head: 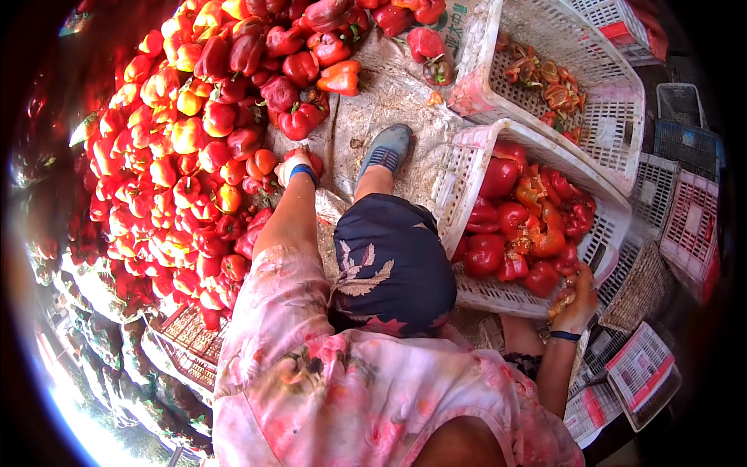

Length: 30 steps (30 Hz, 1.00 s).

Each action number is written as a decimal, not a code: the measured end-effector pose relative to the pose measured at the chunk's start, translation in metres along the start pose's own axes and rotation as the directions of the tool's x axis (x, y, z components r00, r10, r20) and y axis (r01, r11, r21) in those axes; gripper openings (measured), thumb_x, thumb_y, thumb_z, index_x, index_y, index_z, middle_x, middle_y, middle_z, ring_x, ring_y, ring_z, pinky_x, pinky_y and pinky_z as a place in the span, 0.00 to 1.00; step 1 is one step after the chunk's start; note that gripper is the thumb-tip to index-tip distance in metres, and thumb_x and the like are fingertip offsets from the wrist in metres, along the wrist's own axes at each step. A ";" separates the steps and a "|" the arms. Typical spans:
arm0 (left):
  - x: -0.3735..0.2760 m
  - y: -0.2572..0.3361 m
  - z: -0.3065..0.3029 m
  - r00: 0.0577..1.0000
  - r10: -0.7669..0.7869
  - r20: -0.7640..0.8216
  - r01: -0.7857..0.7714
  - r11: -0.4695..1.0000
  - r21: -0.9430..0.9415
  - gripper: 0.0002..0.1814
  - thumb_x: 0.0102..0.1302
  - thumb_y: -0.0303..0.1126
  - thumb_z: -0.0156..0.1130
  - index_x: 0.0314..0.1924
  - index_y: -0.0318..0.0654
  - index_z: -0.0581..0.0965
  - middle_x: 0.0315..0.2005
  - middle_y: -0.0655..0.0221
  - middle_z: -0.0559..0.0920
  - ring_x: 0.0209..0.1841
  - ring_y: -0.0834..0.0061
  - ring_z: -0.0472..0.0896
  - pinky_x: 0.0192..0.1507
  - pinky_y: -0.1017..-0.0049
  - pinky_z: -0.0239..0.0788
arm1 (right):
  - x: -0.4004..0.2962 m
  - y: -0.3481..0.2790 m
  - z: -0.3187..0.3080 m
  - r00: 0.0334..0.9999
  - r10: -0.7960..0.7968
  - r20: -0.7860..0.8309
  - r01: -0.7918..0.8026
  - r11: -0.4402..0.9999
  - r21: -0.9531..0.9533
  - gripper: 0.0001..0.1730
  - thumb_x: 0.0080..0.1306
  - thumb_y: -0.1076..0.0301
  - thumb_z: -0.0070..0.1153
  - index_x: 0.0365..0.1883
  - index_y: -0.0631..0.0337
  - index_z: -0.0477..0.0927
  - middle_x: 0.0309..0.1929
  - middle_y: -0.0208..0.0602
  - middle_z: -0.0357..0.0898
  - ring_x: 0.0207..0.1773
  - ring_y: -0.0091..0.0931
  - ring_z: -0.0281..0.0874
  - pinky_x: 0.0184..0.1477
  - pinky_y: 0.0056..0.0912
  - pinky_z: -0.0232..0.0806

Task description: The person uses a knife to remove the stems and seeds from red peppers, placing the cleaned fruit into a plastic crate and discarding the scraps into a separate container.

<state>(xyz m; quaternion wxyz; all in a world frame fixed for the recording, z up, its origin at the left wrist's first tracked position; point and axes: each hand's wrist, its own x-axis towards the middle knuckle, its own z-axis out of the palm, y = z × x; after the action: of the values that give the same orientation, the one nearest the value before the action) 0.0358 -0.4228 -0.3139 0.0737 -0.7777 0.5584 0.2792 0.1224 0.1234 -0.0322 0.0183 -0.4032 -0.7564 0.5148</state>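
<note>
My left hand point(290, 167) reaches to the near edge of a big heap of red bell peppers point(187, 152). Its fingers are closed around a red bell pepper point(316, 163) low against the sacking. At the near right corner of a white plastic crate point(496, 295) is my right hand point(575, 305), fingers curled. Something yellowish, perhaps a pepper core or just stained fingers, shows there; I cannot tell which. Inside this crate lie opened red bell peppers point(525, 216), some with seeds scattered on them.
Behind it stands another white crate point(607, 117) with pepper cores and scraps point(548, 82). My shoe point(387, 149) rests on the sacking point(373, 87) between heap and crates. More stacked crates point(691, 204) line the right side. A brown crate point(189, 344) and filled bags point(122, 362) sit lower left.
</note>
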 end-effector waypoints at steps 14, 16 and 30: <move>-0.060 -0.012 -0.018 0.911 0.300 0.284 -0.090 0.815 -0.573 0.37 0.49 0.29 0.74 0.58 0.39 0.66 0.33 0.60 0.81 0.33 0.65 0.84 0.31 0.62 0.78 | -0.011 0.006 -0.045 0.983 0.162 0.088 -0.180 0.951 0.250 0.21 0.67 0.67 0.54 0.57 0.62 0.76 0.30 0.30 0.74 0.19 0.19 0.68 0.20 0.24 0.65; -0.069 -0.003 -0.022 0.708 0.612 0.351 -0.244 0.679 -0.693 0.35 0.51 0.25 0.72 0.59 0.39 0.66 0.39 0.62 0.80 0.36 0.68 0.83 0.35 0.66 0.79 | -0.007 -0.007 -0.044 0.968 0.184 0.173 -0.229 0.927 0.297 0.19 0.67 0.67 0.54 0.55 0.62 0.76 0.28 0.30 0.74 0.19 0.19 0.68 0.21 0.24 0.66; -0.482 -0.018 -0.178 -0.520 0.761 0.388 -0.568 0.032 -0.823 0.48 0.39 0.22 0.73 0.65 0.36 0.64 0.55 0.62 0.74 0.57 0.69 0.75 0.62 0.69 0.69 | -0.050 -0.089 -0.014 0.593 -0.786 0.174 0.749 0.618 0.237 0.04 0.66 0.73 0.57 0.37 0.64 0.79 0.29 0.34 0.79 0.28 0.23 0.77 0.34 0.30 0.70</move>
<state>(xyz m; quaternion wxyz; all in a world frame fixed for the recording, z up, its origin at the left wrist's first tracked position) 0.0082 -0.0937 0.0799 0.0698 0.1528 0.7408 0.6504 0.1098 0.0902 0.0644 0.1669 0.0364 -0.8136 0.5558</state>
